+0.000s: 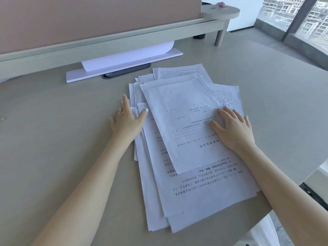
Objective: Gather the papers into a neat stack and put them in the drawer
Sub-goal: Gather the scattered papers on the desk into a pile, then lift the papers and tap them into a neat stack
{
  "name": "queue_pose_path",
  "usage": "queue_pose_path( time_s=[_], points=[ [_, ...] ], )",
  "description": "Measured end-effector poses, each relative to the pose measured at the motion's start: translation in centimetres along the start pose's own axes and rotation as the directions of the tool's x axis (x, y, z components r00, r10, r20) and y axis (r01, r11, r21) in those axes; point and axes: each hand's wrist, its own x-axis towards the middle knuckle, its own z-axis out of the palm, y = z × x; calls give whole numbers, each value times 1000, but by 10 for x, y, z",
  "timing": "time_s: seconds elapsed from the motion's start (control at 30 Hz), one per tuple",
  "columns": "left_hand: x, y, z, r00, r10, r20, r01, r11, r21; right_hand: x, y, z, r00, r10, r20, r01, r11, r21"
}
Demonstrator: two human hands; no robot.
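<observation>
Papers (pixel 186 139): loose, fanned pile of printed sheets on the desk (pixel 62 148), centre-right, edges skewed at diff angles; near corner runs up to the desk's front edge
Top sheet (pixel 182 119): lies askew over the rest, print upside down from this view
Left hand (pixel 126 119): flat on the desk, fingers spread and straight, thumb on the pile's left edge; gripping nothing. Prob placed as a stop so sheets can be pushed square
Right hand (pixel 232 126): palm down on the right side of the pile, fingers splayed and straight, pressing on paper, not closed on anything. Looks set to pin or slide sheets inward
Stage: judged mid-gather; stack not neat yet, still on the desk
Drawer: not in view
Writing: Chinese text, mostly too small to read; one centred heading looks like a labour-contract title, not certain. No brands seen
Spare sheet (pixel 127 56): curled blank sheet at the back, apart from the pile, resting on a white strip (pixel 122 65) under the partition (pixel 88 20)
Risk: sheets near the front edge could slip off if shoved
</observation>
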Motion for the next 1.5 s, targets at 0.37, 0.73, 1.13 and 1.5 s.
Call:
queue_pose_path(
  time_s=[0.37,0.73,1.13,1.5],
  points=[
    [6,16,-13,934,-171,315,349,231,-908,-2,0,0,1000,14,-4,-14,1000,-2],
    [-13,28,4,986,-25,164,117,807,-578,-39,-6,-6,1000,20,17,-20,999,29],
    [-10,81,42,922,251,296,-45,828,-560,-50,53,-27,955,250,-163,-101,784,612],
    [-38,140,47,854,497,155,-226,622,-749,5,126,-92,872,488,20,-104,145,984]
  ],
)
